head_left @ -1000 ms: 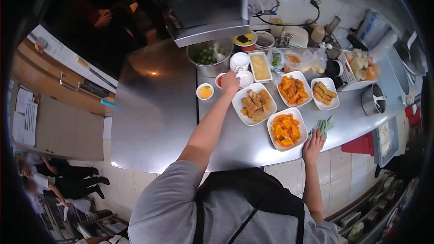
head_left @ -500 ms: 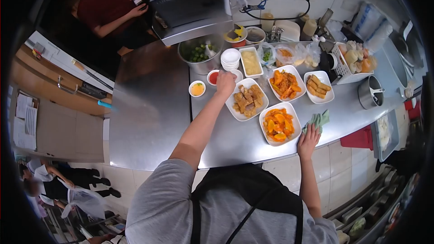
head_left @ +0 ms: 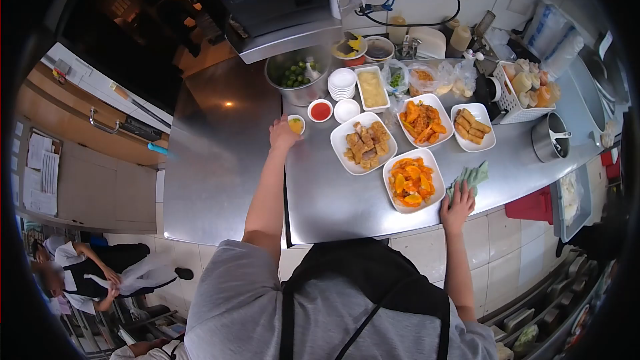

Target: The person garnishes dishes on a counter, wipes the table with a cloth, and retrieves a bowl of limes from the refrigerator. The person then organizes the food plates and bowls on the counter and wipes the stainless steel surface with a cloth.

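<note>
On the steel counter above tiled floor, a cloth.

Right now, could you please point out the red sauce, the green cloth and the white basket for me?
Red sauce [head_left: 321, 111]: head view, on the middle of its surface.
Green cloth [head_left: 476, 174]: head view, on the part beyond the fingers.
White basket [head_left: 527, 116]: head view, on its near wall.
</note>
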`<state>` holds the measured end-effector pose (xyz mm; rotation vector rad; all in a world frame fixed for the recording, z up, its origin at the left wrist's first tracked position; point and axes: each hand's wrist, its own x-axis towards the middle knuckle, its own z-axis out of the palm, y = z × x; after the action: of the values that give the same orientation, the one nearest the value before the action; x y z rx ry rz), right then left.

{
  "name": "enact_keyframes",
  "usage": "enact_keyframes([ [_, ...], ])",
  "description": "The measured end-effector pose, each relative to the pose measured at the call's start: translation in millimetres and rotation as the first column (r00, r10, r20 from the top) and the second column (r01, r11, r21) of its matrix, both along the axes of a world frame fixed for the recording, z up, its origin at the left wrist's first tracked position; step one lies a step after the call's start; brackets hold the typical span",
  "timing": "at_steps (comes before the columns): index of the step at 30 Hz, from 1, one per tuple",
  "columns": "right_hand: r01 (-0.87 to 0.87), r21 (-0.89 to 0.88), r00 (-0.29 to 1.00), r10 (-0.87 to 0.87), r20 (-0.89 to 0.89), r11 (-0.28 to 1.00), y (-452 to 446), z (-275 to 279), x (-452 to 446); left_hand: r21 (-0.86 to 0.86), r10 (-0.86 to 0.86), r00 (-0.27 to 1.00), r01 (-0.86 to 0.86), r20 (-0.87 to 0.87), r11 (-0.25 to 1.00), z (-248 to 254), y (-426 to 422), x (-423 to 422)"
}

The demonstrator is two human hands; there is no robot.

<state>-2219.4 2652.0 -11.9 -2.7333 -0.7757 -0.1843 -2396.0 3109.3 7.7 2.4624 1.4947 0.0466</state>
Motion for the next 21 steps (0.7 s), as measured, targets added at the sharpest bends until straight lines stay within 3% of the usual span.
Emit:
enact_keyframes([
  [1,-0.008,-0.063,0.994,0.001,-0.107,0.998,1,9,3,0.002,0.0,1.0,0.0,0.003,1.0,0,1,0],
  [5,0.037,-0.065,0.997,-0.041,-0.063,0.997,-12,-1,58,-0.007,-0.042,0.996,0.043,0.082,0.999,0,6,7],
  [7,0.097,0.006,0.991,-0.097,0.095,0.995,-20,-32,96,0.011,-0.076,0.99,0.075,0.115,0.997,1,9,13],
  [9,0.253,-0.039,0.955,-0.243,0.17,0.967,-23,-50,130,0.004,-0.042,0.994,0.042,0.096,0.999,2,12,17],
  [11,0.146,0.054,0.974,-0.153,0.167,0.988,-32,-66,155,0.121,-0.19,0.98,0.183,0.051,0.976,-26,32,16],
  [12,0.226,-0.009,0.971,-0.224,0.084,0.974,-23,-47,145,0.062,-0.275,0.96,0.277,-0.045,0.959,-9,26,16],
  [13,0.132,0.032,0.99,-0.134,0.05,0.991,-23,-38,141,0.052,-0.291,0.956,0.292,-0.021,0.955,-4,25,15],
  [15,-0.102,0.199,0.993,0.088,0.081,0.975,-24,-34,113,-0.069,-0.124,0.954,0.148,0.275,0.987,1,26,8],
  [16,-0.181,0.248,0.982,0.161,0.097,0.952,-22,-32,90,0.024,-0.163,0.912,0.166,0.376,0.986,-13,37,4],
  [17,-0.286,0.181,0.953,0.26,0.157,0.941,-27,-41,68,0.111,-0.221,0.877,0.192,0.428,0.975,-40,61,-6],
  [18,-0.274,0.138,0.955,0.251,0.16,0.952,-30,-47,39,0.082,-0.185,0.868,0.165,0.46,0.983,-37,59,-11],
  [19,-0.373,0.121,0.919,0.347,0.189,0.92,-38,-41,8,0.054,-0.141,0.86,0.131,0.491,0.99,-29,58,-16],
  [20,-0.408,0.222,0.91,0.415,0.018,0.885,-46,-29,-22,0.047,-0.125,0.838,0.118,0.532,0.992,-28,61,-21],
  [21,-0.463,0.281,0.878,0.478,0.02,0.84,-55,-41,-43,0.038,-0.104,0.814,0.1,0.571,0.994,-27,63,-25],
])
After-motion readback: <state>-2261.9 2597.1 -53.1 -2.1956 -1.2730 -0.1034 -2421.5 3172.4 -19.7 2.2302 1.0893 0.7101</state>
